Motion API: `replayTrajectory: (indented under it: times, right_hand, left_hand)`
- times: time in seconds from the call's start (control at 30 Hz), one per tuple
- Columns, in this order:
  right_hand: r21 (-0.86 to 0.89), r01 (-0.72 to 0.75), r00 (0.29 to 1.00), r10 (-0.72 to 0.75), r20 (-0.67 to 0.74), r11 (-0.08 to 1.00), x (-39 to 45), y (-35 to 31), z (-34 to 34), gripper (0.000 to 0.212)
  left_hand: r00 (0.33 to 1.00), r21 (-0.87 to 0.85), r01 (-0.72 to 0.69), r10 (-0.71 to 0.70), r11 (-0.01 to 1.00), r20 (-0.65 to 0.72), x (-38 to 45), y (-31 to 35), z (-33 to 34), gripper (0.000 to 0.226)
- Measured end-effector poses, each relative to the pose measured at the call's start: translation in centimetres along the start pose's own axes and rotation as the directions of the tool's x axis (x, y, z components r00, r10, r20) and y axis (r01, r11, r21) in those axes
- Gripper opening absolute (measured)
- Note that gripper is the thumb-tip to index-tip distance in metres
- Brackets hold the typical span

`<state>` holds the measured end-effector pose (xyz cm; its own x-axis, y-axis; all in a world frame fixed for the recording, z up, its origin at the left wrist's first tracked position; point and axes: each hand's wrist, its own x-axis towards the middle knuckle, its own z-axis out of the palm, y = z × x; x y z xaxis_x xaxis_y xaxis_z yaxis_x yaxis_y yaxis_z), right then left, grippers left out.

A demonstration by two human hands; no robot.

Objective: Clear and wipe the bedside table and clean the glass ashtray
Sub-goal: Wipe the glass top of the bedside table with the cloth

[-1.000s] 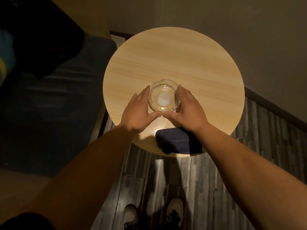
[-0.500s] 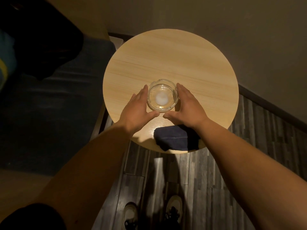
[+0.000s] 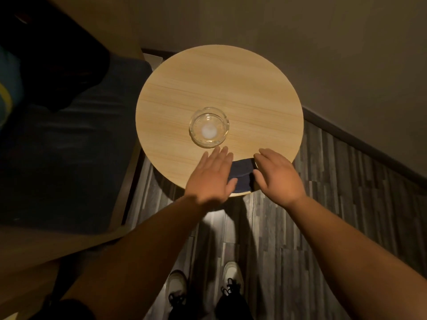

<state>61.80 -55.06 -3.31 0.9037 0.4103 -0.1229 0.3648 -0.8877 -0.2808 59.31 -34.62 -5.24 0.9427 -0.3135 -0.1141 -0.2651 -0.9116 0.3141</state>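
I see both hands, left hand (image 3: 211,176) and right hand (image 3: 276,175), flat and released at 6 o'clock of the clear round glass ashtray (image 3: 209,127); snatching the dark blue folded cloth (image 3: 241,174) could knock it across the round light-wood bedside table (image 3: 219,84).

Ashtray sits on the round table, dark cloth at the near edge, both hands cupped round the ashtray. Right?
Not quite. The head view shows both hands off the glass ashtray: the left hand and right hand are open, over the dark cloth. The ashtray does sit on the round table, cloth at the near edge.
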Motion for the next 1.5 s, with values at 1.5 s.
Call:
replayTrajectory:
  times: [1.5]
  right_hand:
    - [-0.227,0.606,0.788,-0.535,0.305,0.763,-13.3,-36.6,11.4,0.073]
  left_hand:
    - [0.676,-0.01,0.727,-0.718,0.686,-0.166,-49.9,-5.7,-0.6,0.066]
